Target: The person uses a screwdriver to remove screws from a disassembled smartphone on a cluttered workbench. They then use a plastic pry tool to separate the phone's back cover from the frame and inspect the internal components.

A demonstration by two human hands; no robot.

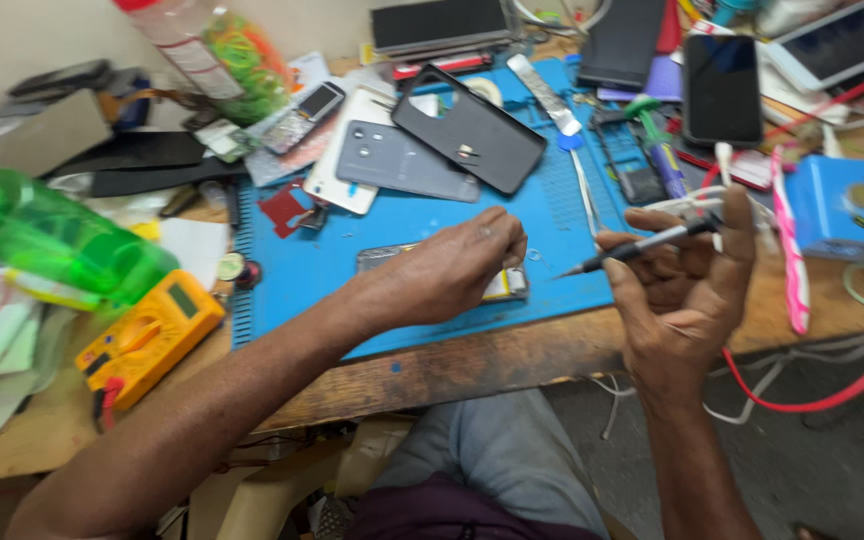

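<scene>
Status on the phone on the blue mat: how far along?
Done: two back covers, grey and black, lie off on the blue mat. In hand: left hand pins the opened phone; right hand holds a pen-shaped tool, tip just off the phone's right end. Left: phone is uncovered and neither cover is refitted; the board is hidden under the hand.

I'm seeing a blue mat point(572, 270) covering the brown desk point(512, 360), a yellow multimeter point(147, 335), a green bottle point(52, 240), a red cable point(822, 395), and black and grey phone covers point(467, 130).

Matt blue rubbery mat point(392, 240) on worn wooden bench point(472, 365).
</scene>
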